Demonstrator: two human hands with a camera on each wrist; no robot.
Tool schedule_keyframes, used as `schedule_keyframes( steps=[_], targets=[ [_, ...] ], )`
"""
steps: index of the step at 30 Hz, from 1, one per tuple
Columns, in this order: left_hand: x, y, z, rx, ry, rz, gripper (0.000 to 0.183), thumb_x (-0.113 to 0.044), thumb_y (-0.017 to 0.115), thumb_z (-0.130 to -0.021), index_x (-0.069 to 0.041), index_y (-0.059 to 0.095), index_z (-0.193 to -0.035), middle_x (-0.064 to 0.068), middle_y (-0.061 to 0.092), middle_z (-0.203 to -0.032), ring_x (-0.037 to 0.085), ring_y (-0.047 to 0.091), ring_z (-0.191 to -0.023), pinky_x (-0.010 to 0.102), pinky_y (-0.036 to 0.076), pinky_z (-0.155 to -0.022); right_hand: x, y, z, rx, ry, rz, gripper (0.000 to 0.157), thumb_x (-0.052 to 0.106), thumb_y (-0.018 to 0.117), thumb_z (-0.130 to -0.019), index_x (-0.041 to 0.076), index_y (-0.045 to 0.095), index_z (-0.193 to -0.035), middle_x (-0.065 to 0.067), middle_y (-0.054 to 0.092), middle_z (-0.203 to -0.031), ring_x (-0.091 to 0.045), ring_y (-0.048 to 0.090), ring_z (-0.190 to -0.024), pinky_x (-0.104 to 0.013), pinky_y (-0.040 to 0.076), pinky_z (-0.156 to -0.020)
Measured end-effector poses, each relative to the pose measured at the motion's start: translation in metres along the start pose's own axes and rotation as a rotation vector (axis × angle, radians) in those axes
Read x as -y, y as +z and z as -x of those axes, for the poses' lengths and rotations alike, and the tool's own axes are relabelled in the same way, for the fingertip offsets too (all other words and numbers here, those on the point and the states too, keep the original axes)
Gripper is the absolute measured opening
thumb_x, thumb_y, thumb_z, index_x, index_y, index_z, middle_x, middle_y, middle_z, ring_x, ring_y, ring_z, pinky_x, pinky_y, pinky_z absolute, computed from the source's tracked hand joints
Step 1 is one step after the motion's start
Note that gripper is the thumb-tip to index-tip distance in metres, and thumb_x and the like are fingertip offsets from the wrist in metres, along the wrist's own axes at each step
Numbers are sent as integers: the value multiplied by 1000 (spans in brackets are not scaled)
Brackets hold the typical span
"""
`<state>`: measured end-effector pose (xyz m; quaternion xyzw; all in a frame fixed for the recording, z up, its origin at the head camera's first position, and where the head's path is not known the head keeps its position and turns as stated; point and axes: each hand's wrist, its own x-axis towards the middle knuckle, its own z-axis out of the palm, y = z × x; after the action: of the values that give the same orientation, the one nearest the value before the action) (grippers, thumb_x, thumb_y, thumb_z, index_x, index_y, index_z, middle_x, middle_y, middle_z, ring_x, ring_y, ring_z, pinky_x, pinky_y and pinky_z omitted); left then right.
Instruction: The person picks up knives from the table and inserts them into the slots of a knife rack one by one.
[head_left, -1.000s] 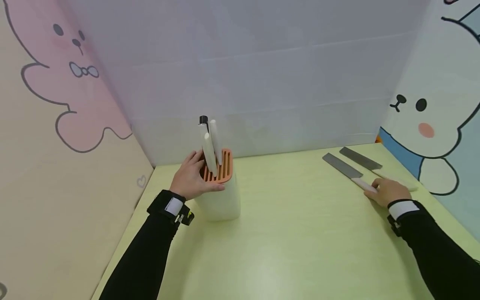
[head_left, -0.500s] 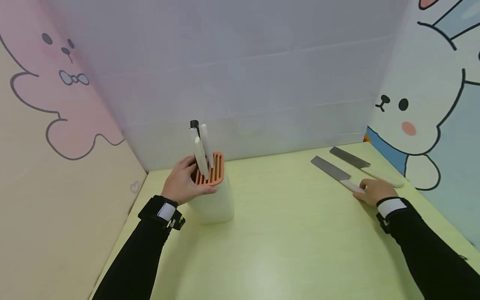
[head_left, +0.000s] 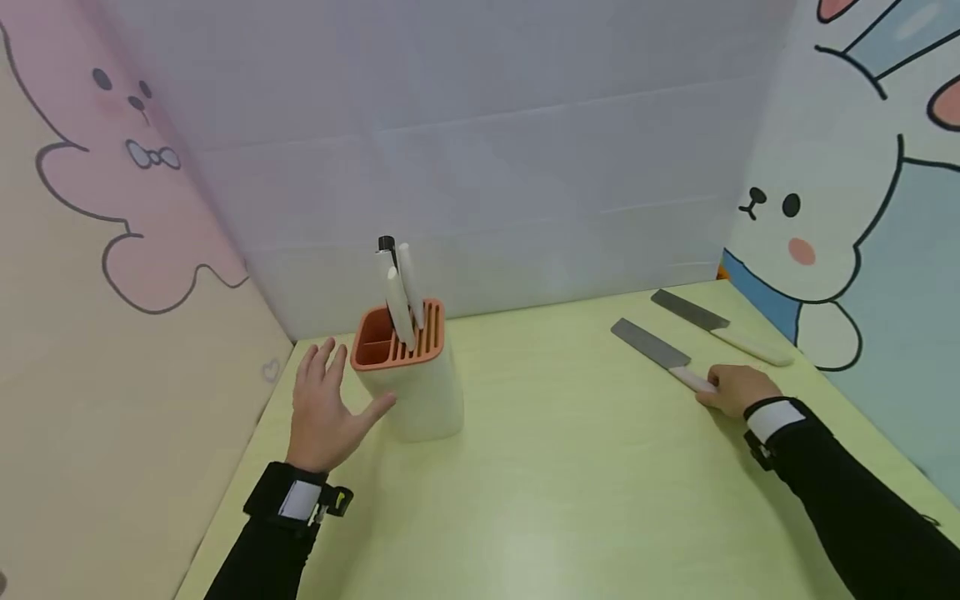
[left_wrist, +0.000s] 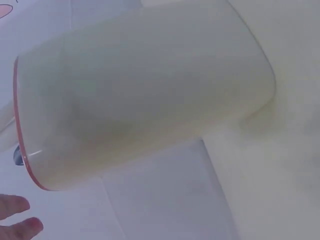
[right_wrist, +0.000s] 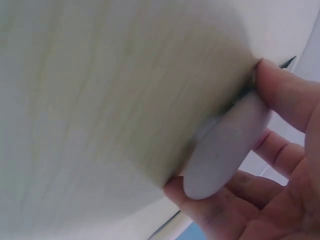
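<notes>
A white knife block (head_left: 420,400) with an orange slotted top stands at the left of the table; its pale side fills much of the left wrist view. Several white handles (head_left: 401,310) and a black-ended one stick up from its slots. My left hand (head_left: 322,417) is spread just left of the block, holding nothing; two of its fingertips (left_wrist: 20,229) show in the left wrist view. At the right, my right hand (head_left: 738,390) grips the white handle (right_wrist: 225,150) of a kitchen knife (head_left: 651,342) with a broad grey blade, lying on the table with its blade pointing away and left.
Beyond the held knife, a similar knife (head_left: 690,308) lies on the pale green table (head_left: 555,467), near the right edge. A plain wall (head_left: 510,183) rises behind the table, and panels with cartoon drawings stand on both sides.
My left hand has let go of the knife block's top and drawn back toward the lower left, its fingers spreading. The right hand stays on the knife handle. The head view has shifted slightly.
</notes>
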<state>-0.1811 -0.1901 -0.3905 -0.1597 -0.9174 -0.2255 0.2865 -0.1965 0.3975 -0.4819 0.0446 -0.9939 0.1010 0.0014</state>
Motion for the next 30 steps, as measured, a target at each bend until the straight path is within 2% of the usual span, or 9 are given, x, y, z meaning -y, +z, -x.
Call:
schedule_keyframes(
  steps=[5, 9, 14, 18, 24, 27, 30],
  targets=[
    [-16, -7, 21, -206, 26, -13, 79, -35, 74, -71, 7, 44, -132, 26, 38, -139, 38, 20, -134, 65, 21, -103, 1, -4, 14, 1, -30, -40, 27, 26, 68, -80, 1, 57, -83, -4, 54, -67, -19, 46, -58, -36, 39, -53],
    [-32, -9, 30, -350, 93, -4, 69, -27, 70, -73, 9, 47, -127, 27, 44, -133, 40, 26, -131, 61, 26, -103, 3, -8, 20, 3, -52, -79, 26, 25, 68, -80, 2, 55, -82, -4, 53, -68, -19, 44, -59, -35, 37, -53],
    [-55, -12, 38, -451, 225, 50, 63, -24, 65, -73, 11, 48, -123, 28, 51, -125, 44, 38, -122, 57, 30, -103, 15, -12, 23, 41, -70, -118, 24, 27, 67, -81, 5, 57, -84, -2, 51, -69, -18, 44, -60, -32, 36, -52],
    [-75, -11, 44, -437, 313, 67, 60, -22, 64, -72, 10, 51, -120, 25, 55, -122, 43, 44, -117, 54, 38, -99, 31, -15, 28, 38, -114, -130, 20, 26, 68, -81, 8, 58, -85, 0, 53, -72, -17, 44, -62, -32, 36, -54],
    [-96, -2, 49, -308, 411, 100, 50, -26, 61, -82, 7, 54, -120, 21, 57, -120, 37, 47, -116, 51, 44, -95, 64, -22, 40, 53, -192, -167, 15, 23, 68, -81, 12, 58, -86, 1, 53, -72, -14, 43, -60, -30, 36, -53],
    [-101, 7, 50, -251, 457, 106, 48, -22, 65, -79, 5, 56, -117, 18, 59, -117, 35, 49, -114, 53, 47, -90, 82, -28, 49, 68, -218, -195, 15, 23, 68, -82, 14, 58, -87, 1, 52, -72, -13, 43, -59, -29, 36, -51],
    [-104, 18, 53, -183, 485, 99, 49, -19, 70, -74, 3, 57, -116, 15, 61, -113, 31, 51, -111, 49, 47, -91, 99, -32, 56, 85, -245, -213, 16, 25, 69, -81, 16, 58, -88, 2, 52, -71, -12, 43, -59, -29, 36, -51]
  ],
)
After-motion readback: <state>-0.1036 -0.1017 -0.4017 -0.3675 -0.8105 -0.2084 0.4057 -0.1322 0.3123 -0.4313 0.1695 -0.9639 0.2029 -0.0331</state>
